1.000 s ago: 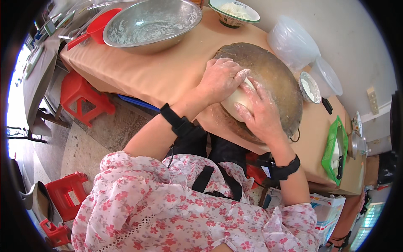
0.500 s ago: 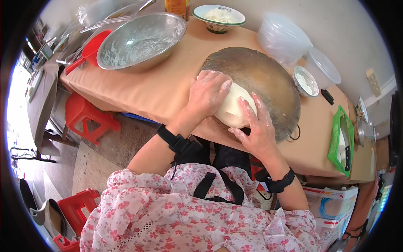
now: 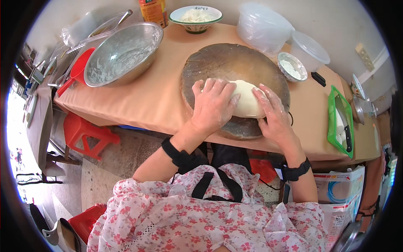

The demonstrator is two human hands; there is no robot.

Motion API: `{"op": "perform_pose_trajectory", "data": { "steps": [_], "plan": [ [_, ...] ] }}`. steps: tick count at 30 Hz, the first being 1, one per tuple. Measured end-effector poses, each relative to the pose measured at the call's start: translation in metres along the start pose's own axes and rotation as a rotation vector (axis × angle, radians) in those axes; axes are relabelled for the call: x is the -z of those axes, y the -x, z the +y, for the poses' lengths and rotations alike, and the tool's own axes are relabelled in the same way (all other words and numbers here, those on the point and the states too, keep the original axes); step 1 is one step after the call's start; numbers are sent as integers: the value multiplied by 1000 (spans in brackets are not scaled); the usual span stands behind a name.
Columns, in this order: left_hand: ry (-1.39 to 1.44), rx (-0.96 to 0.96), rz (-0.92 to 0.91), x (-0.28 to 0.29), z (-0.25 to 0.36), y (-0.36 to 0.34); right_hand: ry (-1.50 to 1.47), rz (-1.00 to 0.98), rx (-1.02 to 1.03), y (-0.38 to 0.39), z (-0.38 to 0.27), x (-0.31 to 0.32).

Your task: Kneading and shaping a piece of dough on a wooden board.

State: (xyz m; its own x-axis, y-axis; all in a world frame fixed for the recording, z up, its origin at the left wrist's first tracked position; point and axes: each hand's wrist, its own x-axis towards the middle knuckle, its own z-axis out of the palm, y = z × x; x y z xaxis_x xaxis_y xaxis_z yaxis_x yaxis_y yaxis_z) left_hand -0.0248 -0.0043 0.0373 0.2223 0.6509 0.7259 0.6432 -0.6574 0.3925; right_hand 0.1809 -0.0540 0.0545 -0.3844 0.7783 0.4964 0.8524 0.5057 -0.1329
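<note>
A smooth, pale lump of dough (image 3: 247, 100) rests on the near part of a round wooden board (image 3: 226, 59). My left hand (image 3: 215, 102) grips its left end, fingers curled over the top. Around the right end lies my right hand (image 3: 275, 113), its fingers on top and the thumb at the near side. Flour whitens the fingers of both hands. The dough's underside and its left end are hidden.
A floury steel bowl (image 3: 126, 54) stands at the back left beside a red scoop (image 3: 79, 69). Farther back are a bowl of white shreds (image 3: 196, 17) and plastic tubs (image 3: 264, 27). A flour bowl (image 3: 292, 67) and a green basket with a knife (image 3: 341, 122) are on the right.
The dough now lies more crosswise on the board, nearer its middle. My left hand has moved from its far-left side to its left end, and my right hand holds its right end. The view has shifted.
</note>
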Motion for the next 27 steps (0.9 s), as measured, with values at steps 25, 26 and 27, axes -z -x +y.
{"op": "perform_pose_trajectory", "data": {
  "steps": [25,26,27],
  "plan": [
    [-19,-337,-51,4,5,48,100,268,25,39,-34,-36],
    [-23,-322,-47,2,6,47,95,265,22,39,-33,-38],
    [-26,-308,-43,1,7,46,86,282,16,38,-32,-39]
  ]
}}
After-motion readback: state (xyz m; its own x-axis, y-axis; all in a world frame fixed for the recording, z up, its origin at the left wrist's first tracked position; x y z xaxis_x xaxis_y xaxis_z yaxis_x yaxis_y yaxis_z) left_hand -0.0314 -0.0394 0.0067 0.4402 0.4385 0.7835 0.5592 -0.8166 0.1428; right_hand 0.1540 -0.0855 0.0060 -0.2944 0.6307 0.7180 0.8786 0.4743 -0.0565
